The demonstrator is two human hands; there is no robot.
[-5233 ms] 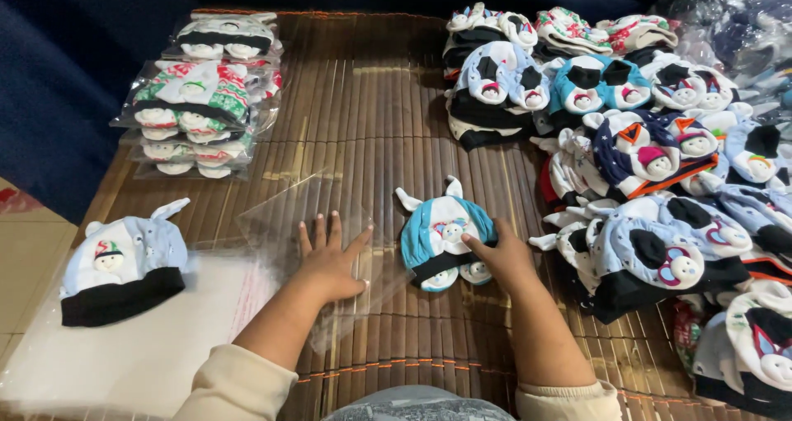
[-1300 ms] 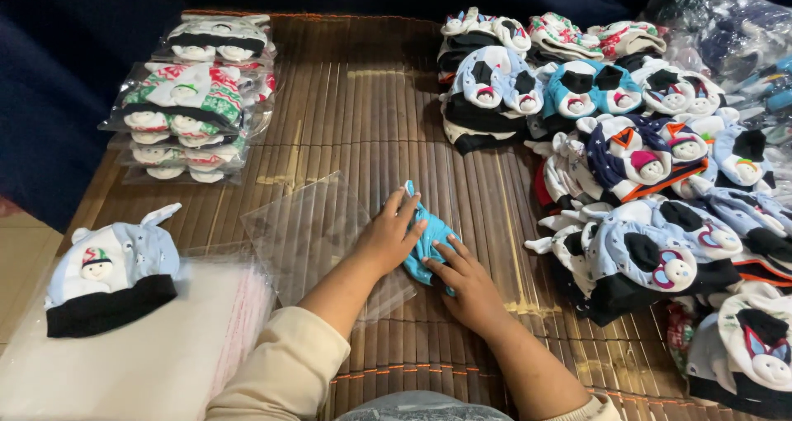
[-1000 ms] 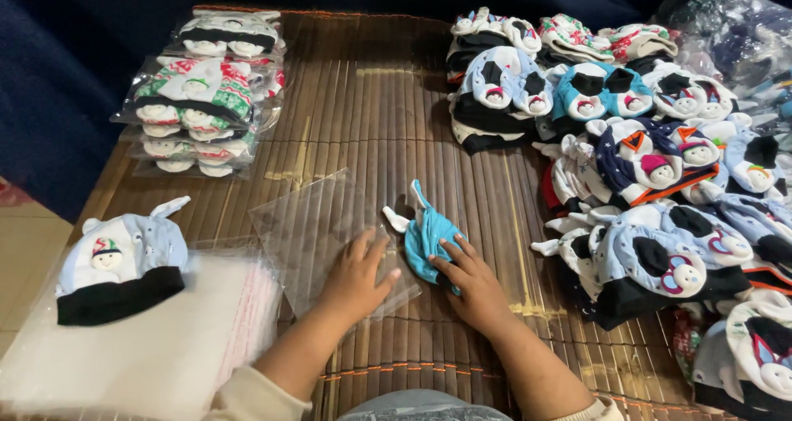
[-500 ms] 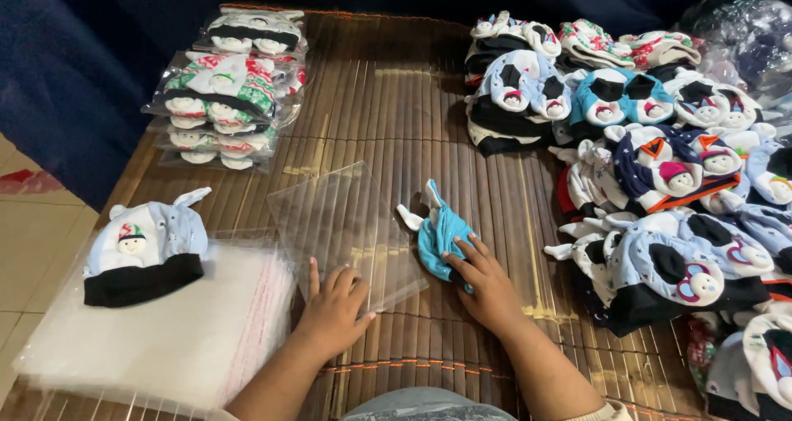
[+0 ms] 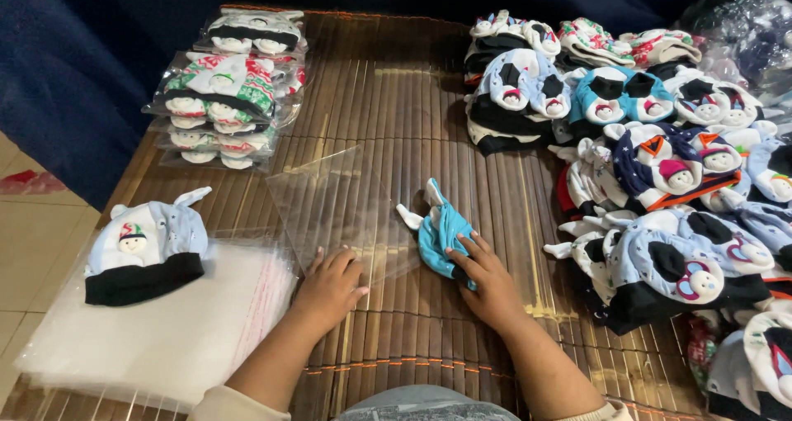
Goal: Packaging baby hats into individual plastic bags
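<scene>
A folded teal baby hat [image 5: 441, 231] with white ears lies on the brown bamboo mat [image 5: 412, 99]. My right hand [image 5: 485, 276] presses on its near edge and holds it folded. A clear plastic bag [image 5: 338, 202] lies flat to the left of the hat. My left hand [image 5: 332, 282] rests on the bag's near edge, fingers curled on the film.
A stack of empty clear bags [image 5: 157, 330] sits at the near left with a light blue hat with a black band [image 5: 147, 252] on top. Bagged hats [image 5: 227, 91] are stacked at the far left. A big heap of loose hats [image 5: 660, 157] fills the right side.
The hat went from flat to folded in half under both hands. My left hand then left it and moved down-left onto the clear bag's near edge. My right hand stayed on the hat.
</scene>
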